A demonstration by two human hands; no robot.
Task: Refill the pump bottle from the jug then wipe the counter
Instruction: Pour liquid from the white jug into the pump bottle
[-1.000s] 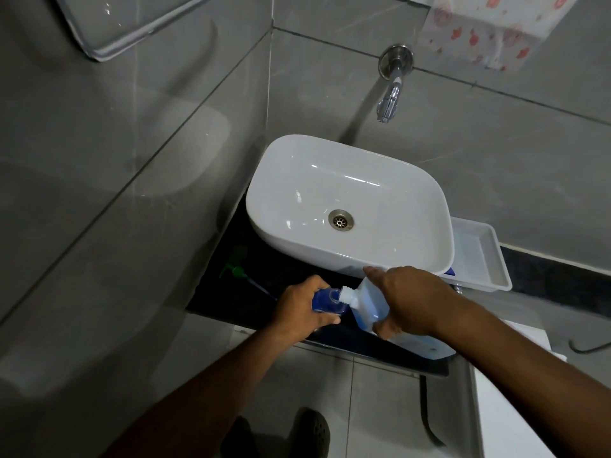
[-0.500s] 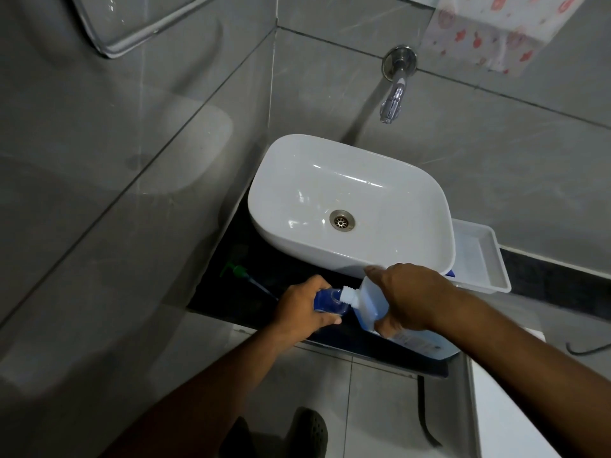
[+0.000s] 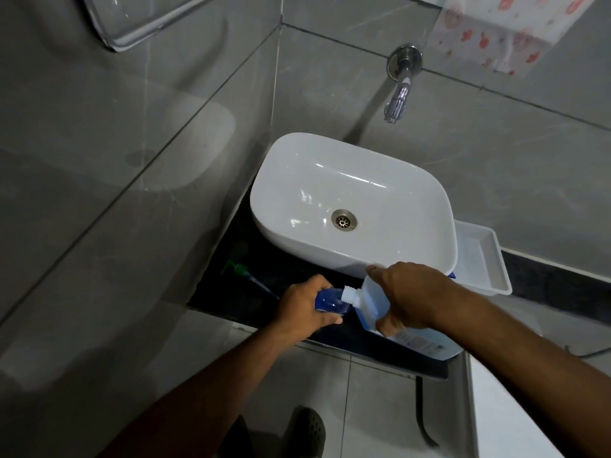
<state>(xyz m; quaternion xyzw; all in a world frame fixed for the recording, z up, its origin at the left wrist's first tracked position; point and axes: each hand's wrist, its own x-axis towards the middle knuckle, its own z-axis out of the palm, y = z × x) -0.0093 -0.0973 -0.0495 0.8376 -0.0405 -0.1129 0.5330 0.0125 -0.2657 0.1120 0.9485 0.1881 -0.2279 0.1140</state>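
A small clear bottle (image 3: 330, 302) with blue liquid inside stands on the black counter (image 3: 251, 259), with my left hand (image 3: 305, 307) wrapped around it. My right hand (image 3: 413, 297) grips a pale translucent refill jug (image 3: 367, 300), tilted so its white spout touches the bottle's mouth. The jug's labelled lower end (image 3: 426, 345) sticks out below my wrist. The green pump head (image 3: 239, 269) with its thin tube lies on the counter to the left of the bottle.
A white basin (image 3: 353, 206) sits on the counter just behind my hands, under a chrome wall tap (image 3: 398, 94). A white plastic tray (image 3: 482, 262) lies to its right. Grey tiled walls close in left and behind. A white appliance top (image 3: 515, 418) is at lower right.
Both hands hold almost the same pose. The jug stays tipped into the bottle, and the view has drifted slightly.
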